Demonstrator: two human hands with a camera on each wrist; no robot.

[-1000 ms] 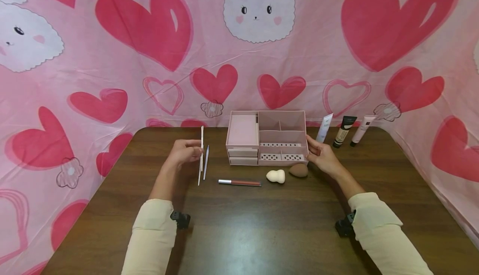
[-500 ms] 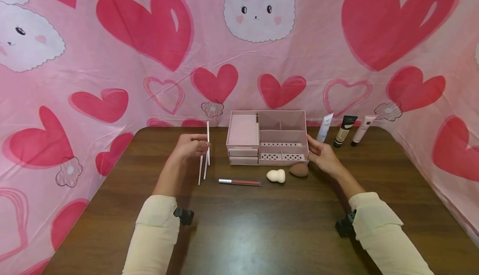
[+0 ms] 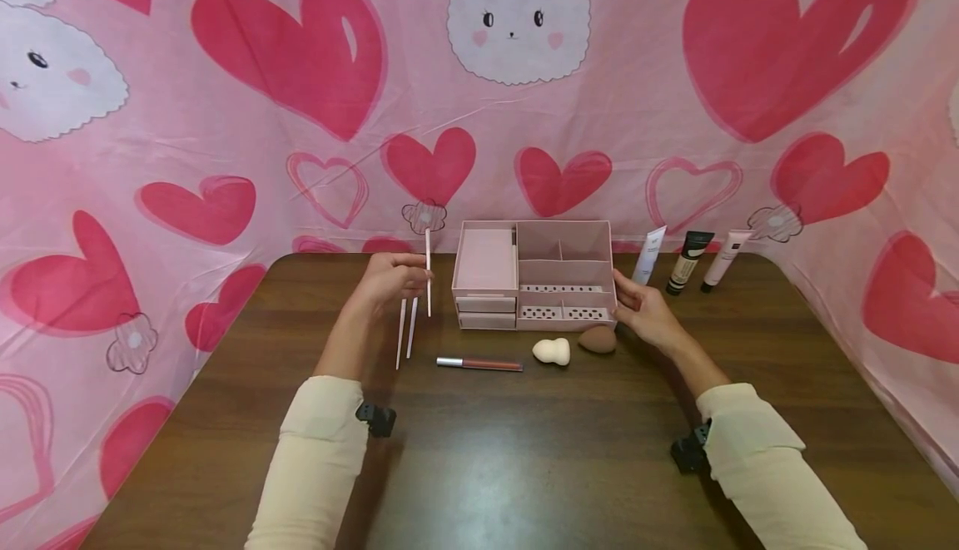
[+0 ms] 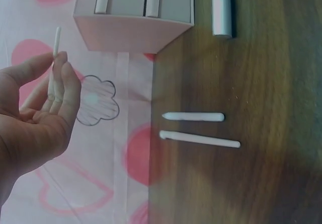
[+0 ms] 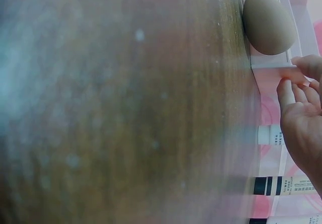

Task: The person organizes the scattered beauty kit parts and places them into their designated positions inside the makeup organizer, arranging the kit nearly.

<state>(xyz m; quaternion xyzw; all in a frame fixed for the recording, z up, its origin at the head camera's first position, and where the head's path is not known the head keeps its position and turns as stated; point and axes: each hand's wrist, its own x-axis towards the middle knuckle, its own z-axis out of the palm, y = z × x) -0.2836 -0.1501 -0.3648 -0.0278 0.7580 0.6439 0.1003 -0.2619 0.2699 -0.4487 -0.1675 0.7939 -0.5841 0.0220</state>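
Head view: left hand (image 3: pixel 393 279) pinches 1 white stick (image 3: pixel 429 288), grip nearly closed, near 2 similar sticks (image 3: pixel 411 334); right hand (image 3: pixel 646 310), grip loosely spread, touches the pink organizer (image 3: pixel 550 272).

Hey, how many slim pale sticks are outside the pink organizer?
3: one stick pinched in the left hand, two more sticks on the table left of the organizer.

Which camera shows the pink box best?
The head view: it shows nearly all the pink box, drawers and compartments. The left wrist view catches just its drawer end; the right wrist view, just part behind the brown sponge.
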